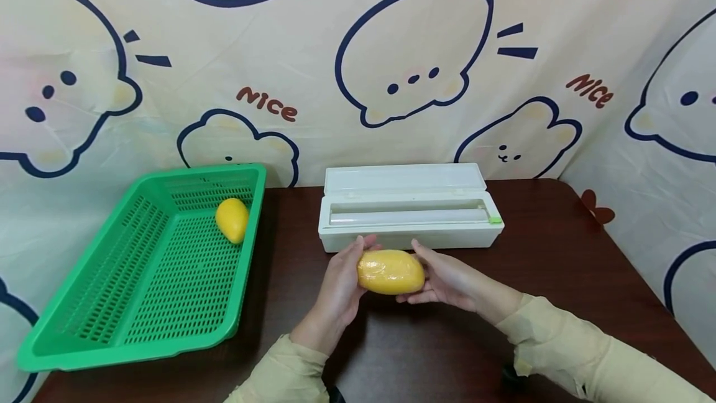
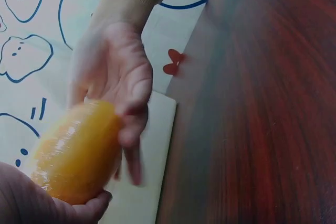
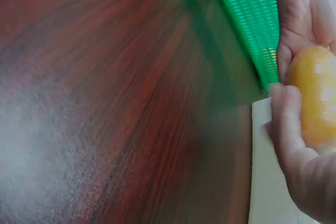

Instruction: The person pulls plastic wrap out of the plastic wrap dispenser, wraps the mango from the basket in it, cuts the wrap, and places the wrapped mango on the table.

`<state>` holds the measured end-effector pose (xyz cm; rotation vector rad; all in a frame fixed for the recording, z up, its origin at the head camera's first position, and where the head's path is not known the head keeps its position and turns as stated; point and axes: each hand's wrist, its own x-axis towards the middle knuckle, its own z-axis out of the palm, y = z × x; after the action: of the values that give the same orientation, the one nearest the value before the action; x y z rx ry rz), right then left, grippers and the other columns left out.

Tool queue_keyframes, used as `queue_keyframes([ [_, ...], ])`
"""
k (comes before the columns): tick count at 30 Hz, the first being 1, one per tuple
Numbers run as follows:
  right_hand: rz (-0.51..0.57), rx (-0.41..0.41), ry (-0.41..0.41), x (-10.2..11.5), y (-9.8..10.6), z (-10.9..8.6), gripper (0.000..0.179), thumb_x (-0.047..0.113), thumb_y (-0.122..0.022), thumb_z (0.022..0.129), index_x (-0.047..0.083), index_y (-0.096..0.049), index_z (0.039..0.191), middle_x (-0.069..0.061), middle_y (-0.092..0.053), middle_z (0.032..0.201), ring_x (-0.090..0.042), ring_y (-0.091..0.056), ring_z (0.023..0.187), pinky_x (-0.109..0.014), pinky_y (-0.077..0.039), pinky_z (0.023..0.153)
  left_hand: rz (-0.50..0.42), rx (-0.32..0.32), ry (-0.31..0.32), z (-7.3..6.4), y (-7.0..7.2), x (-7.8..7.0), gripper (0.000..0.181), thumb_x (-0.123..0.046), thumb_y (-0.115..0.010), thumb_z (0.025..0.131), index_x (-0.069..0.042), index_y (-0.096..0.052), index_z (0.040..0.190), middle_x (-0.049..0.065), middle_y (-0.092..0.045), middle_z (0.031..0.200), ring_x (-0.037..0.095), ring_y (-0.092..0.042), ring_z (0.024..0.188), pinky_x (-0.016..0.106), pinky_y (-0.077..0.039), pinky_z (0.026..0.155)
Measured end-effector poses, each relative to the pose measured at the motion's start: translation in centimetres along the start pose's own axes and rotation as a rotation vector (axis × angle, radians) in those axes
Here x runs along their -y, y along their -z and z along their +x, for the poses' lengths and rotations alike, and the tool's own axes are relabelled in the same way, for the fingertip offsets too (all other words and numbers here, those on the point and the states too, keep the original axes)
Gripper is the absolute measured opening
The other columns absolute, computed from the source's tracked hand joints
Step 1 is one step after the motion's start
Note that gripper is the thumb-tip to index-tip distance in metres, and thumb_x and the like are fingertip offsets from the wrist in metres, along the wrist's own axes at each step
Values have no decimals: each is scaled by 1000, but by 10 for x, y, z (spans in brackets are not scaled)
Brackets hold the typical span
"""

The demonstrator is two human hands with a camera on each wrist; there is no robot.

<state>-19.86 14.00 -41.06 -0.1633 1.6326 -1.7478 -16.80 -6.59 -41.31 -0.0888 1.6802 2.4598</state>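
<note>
Sleeves (image 1: 285, 372) come in nearest the cam, cut off at the frame's bottom edge, w/ both hands meeting mid-table. Mango (image 1: 391, 272), shiny as if in clear film, is held up btwn them, just this side of the white box (image 1: 442, 239). Its long axis runs approx L–R: one end in the L hand (image 1: 341, 275), the other facing the R hand (image 1: 442, 275). L is the closer one: palm against its end, thumb & fingers round it. R has thumb up & apart, fingers fairly straight & spread round/under the far end, so a looser hold.

Box lid (image 1: 404, 179) stands up, roll (image 1: 408, 217) inside. 2nd mango (image 1: 232, 221) lies in the green basket (image 1: 140, 352), by its R side, well apart from the hands.

Hard to tell: mango's underside & any film edge; whether R's thumb touches it; whether L's fingertips touch the box or only overlap it in the head view. R wrist view cuts off part of the mango; R's fingers blur in both wrist views. Dark bit (image 1: 511, 377) by the R sleeve: can't make out.
</note>
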Motion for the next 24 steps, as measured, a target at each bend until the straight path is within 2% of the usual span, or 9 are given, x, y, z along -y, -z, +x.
queue_keyframes([
  [4,25,-7,61,1,4,-4,63,41,-40,112,-12,-40,146,-17,-68,112,-24,-72,98,-31,-57,88,-9,7,-3,2,0,-2,49,-25,-40,112,6,-41,150,28,-43,149,23,-57,114,34,-51,87],
  [8,26,-7,77,3,6,-7,60,38,-38,112,-10,-38,149,-16,-68,111,-23,-72,96,-30,-58,86,-6,19,61,2,0,-5,55,-30,-46,110,1,-35,154,25,-46,143,22,-59,105,38,-53,86],
  [11,27,-12,75,4,8,-9,59,36,-36,113,-7,-35,153,-18,-66,114,-24,-72,95,-30,-58,84,20,70,113,1,1,-6,57,-36,-44,110,4,-40,151,24,-53,134,21,-62,102,42,-55,89],
  [13,23,-9,80,4,8,-11,57,34,-35,114,-6,-34,155,-19,-65,115,-25,-72,94,-30,-58,84,35,97,127,1,1,-6,58,-38,-40,111,7,-44,148,24,-57,132,22,-64,103,43,-55,90],
  [15,9,1,94,3,8,-12,56,33,-34,114,-6,-34,155,-19,-65,115,-25,-72,94,-31,-58,84,27,95,128,1,1,-4,55,-34,-36,113,8,-49,144,24,-58,131,23,-65,101,41,-57,87],
  [21,-85,53,101,7,9,-16,56,31,-34,114,-8,-34,154,-21,-64,117,-28,-71,98,-38,-57,89,17,41,139,-1,-1,1,50,-26,-29,113,7,-56,138,21,-61,126,20,-65,95,38,-57,80],
  [24,-201,56,100,13,12,-17,58,33,-36,113,-6,-34,155,-26,-60,131,-29,-68,109,-41,-56,92,15,34,164,0,-1,2,51,-31,-32,113,6,-56,138,21,-61,126,20,-65,95,38,-58,79],
])
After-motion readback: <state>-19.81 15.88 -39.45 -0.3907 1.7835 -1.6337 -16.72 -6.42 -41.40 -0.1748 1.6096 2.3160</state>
